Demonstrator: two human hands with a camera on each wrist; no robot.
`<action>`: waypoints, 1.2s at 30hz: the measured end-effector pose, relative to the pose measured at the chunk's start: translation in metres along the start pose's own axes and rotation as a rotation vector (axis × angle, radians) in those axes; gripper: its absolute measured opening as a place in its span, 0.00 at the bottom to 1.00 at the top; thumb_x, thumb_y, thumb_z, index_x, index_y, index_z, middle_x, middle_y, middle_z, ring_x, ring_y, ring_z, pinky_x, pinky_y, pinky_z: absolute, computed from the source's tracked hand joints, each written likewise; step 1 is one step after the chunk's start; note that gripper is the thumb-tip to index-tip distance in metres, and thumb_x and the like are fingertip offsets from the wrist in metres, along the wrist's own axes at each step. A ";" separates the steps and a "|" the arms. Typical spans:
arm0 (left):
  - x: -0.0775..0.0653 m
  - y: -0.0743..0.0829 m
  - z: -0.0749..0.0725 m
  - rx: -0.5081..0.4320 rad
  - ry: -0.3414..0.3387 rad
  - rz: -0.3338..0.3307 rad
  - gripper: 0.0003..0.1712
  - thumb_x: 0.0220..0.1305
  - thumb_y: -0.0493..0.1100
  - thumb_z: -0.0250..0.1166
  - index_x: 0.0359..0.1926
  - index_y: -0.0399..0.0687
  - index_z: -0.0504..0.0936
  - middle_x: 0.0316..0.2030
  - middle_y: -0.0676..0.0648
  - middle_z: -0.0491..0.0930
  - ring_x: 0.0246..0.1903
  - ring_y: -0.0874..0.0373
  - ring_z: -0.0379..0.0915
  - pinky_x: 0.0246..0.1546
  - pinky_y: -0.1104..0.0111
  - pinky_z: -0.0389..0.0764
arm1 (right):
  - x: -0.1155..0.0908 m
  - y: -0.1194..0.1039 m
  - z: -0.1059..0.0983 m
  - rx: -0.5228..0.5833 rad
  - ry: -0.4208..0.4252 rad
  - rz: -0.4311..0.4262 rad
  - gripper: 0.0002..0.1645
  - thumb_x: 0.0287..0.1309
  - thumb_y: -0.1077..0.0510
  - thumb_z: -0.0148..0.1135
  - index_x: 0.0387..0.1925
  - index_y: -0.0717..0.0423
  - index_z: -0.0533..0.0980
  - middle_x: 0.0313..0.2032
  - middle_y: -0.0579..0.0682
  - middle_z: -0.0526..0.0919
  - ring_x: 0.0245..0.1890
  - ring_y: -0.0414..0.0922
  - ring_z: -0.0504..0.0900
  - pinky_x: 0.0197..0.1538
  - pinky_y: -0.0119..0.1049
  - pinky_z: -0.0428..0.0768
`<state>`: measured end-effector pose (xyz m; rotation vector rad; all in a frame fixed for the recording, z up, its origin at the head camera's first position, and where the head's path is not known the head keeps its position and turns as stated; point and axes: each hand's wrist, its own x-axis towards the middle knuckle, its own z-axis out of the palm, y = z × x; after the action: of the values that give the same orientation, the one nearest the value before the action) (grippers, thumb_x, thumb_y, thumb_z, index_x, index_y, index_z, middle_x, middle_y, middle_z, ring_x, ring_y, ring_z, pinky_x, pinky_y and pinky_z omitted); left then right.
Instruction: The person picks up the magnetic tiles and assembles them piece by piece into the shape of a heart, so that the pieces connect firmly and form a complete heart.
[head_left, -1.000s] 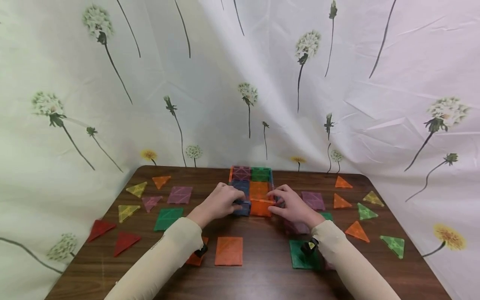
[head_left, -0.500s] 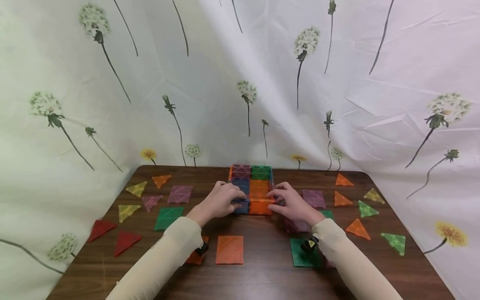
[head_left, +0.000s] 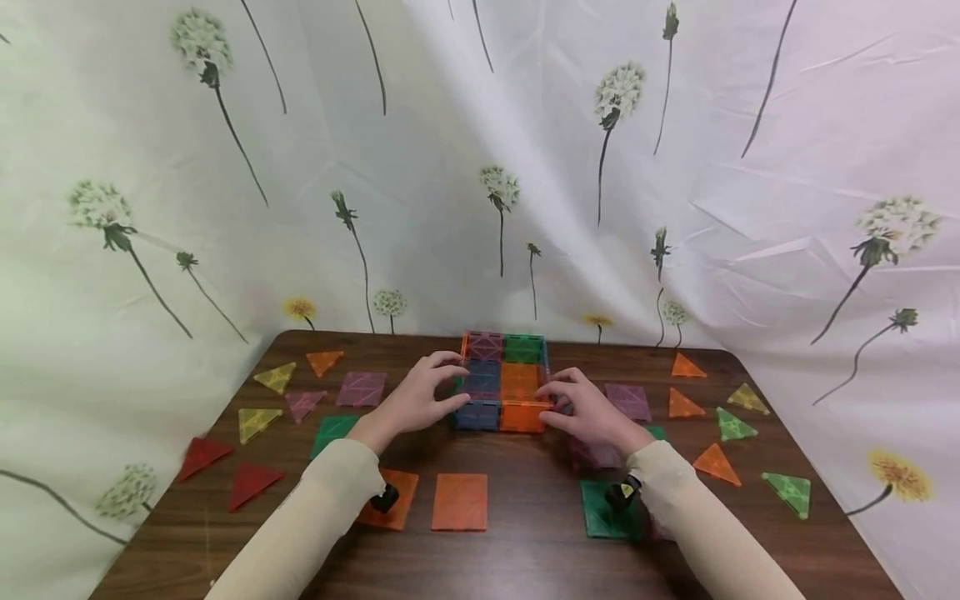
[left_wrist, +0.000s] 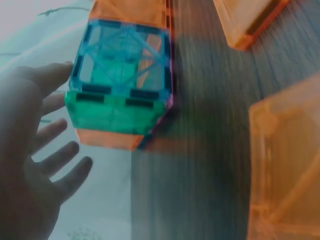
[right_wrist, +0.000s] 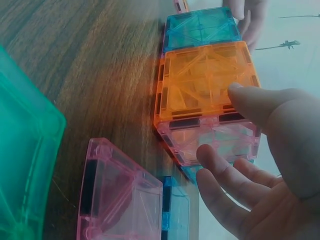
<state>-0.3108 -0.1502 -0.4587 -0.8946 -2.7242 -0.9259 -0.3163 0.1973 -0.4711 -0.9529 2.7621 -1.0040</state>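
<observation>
A low box of see-through magnetic tiles stands at the table's far middle, with a blue tile and an orange tile side by side at its front. Beside its left side is my left hand, fingers spread and holding nothing; its thumb tip comes right at the blue tile's edge in the left wrist view. My right hand is at the front right corner. In the right wrist view its thumb lies over the orange tile's edge, and its loosely bent fingers reach the pink side tile.
Loose square tiles lie in front, including an orange tile and a green tile. Several triangles flank them, such as a red triangle on the left and a green triangle on the right. A flowered cloth hangs behind the table.
My left hand has let go of the blue front tile and drawn back to the left, its fingers spreading. The blue tile stands upright beside the orange one. My right hand has stayed in place.
</observation>
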 end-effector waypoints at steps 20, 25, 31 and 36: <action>-0.003 -0.013 -0.009 -0.071 -0.069 -0.086 0.31 0.74 0.54 0.68 0.71 0.46 0.79 0.74 0.43 0.69 0.72 0.40 0.67 0.67 0.42 0.72 | 0.016 0.056 -0.044 -0.275 -0.205 0.086 0.36 0.61 0.53 0.78 0.67 0.62 0.77 0.66 0.62 0.78 0.68 0.61 0.75 0.68 0.60 0.74; -0.005 -0.012 -0.006 -0.081 -0.069 -0.088 0.30 0.74 0.54 0.68 0.70 0.47 0.79 0.74 0.44 0.70 0.64 0.45 0.76 0.63 0.46 0.78 | 0.017 0.052 -0.042 -0.307 -0.259 0.102 0.37 0.57 0.54 0.81 0.65 0.60 0.79 0.64 0.60 0.80 0.65 0.59 0.77 0.66 0.58 0.76; -0.002 -0.012 -0.005 -0.095 -0.068 -0.078 0.31 0.74 0.53 0.68 0.71 0.45 0.78 0.74 0.44 0.69 0.54 0.50 0.81 0.58 0.49 0.82 | 0.018 0.045 -0.061 -0.384 -0.168 0.134 0.31 0.59 0.53 0.78 0.62 0.57 0.80 0.61 0.59 0.81 0.60 0.57 0.80 0.60 0.58 0.79; -0.007 -0.015 -0.006 -0.087 -0.085 -0.096 0.31 0.74 0.54 0.68 0.72 0.47 0.78 0.75 0.46 0.68 0.55 0.51 0.81 0.58 0.49 0.81 | 0.027 0.043 -0.072 -0.264 0.007 0.108 0.31 0.61 0.53 0.76 0.63 0.60 0.79 0.58 0.61 0.82 0.56 0.58 0.81 0.56 0.58 0.81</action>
<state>-0.3143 -0.1665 -0.4640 -0.8429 -2.8409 -1.0543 -0.3781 0.2481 -0.4361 -0.8156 2.9665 -0.6406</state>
